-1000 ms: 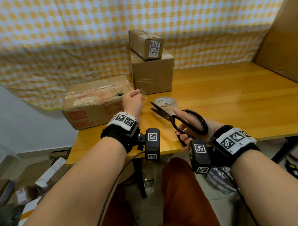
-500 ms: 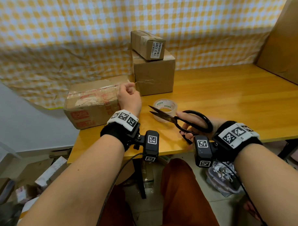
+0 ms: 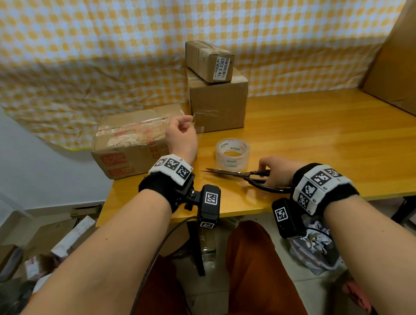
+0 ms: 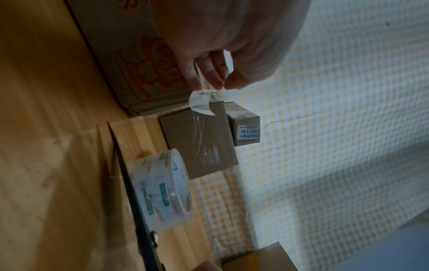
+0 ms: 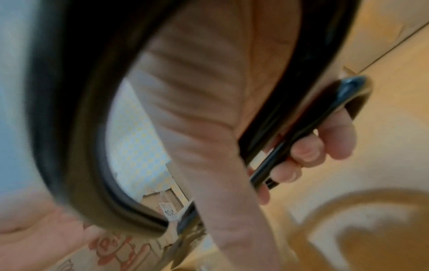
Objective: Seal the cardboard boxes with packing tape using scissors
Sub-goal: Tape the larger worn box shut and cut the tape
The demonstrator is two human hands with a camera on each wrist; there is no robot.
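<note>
Tape strip [image 4: 201,106] hanging from left hand [image 3: 181,138], pinched at fingertips, presumably kept off surfaces until applied | left hand hovering at printed box [image 3: 132,143], left of tape roll [image 3: 232,153] | right hand [image 3: 276,171] gripping scissors [image 3: 239,175] through handles, blades together, lying on desk [image 3: 332,138] just in front of roll

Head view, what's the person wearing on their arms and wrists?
Both forearms are bare, no sleeves. Each wrist has a black wristband under a white band of black square-code markers. A black camera block with its own marker hangs from each; a black cable trails from the left one.
</note>
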